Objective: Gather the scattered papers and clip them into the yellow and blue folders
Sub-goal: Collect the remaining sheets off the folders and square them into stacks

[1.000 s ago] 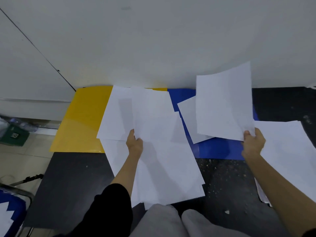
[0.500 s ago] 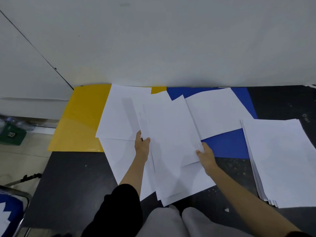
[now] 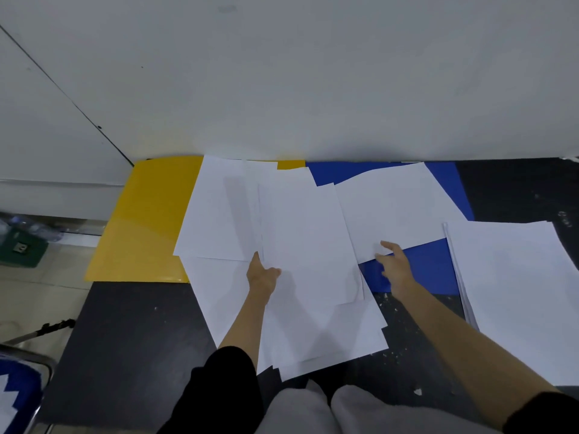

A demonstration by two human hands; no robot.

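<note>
Loose sheet: the sheet on the blue folder (image 3: 394,214) lies flat, skewed across the folder's upper half, with its near-left corner hanging just past your right fingertips.
Long axis: it runs left-near to right-far, roughly across your reach, so the short edge by its near-left corner faces you.
Right hand: your right hand (image 3: 395,267) is unclenched, fingers spread, index and thumb touching or just above that corner; whether they have pinched it I cannot tell. It holds nothing else.
Left hand: your left hand (image 3: 262,275) grips the near-left edge of the gathered bundle (image 3: 308,242), thumb on top, fingers hidden beneath.
Nearer hand: the right, clearly. The left is occupied and sits well to the left of the loose sheet.
Judgement: the sheet has to travel left, toward the bundle, with its skew corrected on the way.
Blue folder: the blue folder (image 3: 429,270) lies against the wall, partly covered.
Yellow folder: the yellow folder (image 3: 147,220) lies directly left of it, its right part under other sheets (image 3: 216,211).
Squared stack: the stack at right (image 3: 513,286) rests on the dark mat (image 3: 131,349), overlapping the blue folder's right edge.
Progress: gathering only; nothing appears clipped yet.
Risk: a one-corner lift may curl or crease the sheet.
</note>
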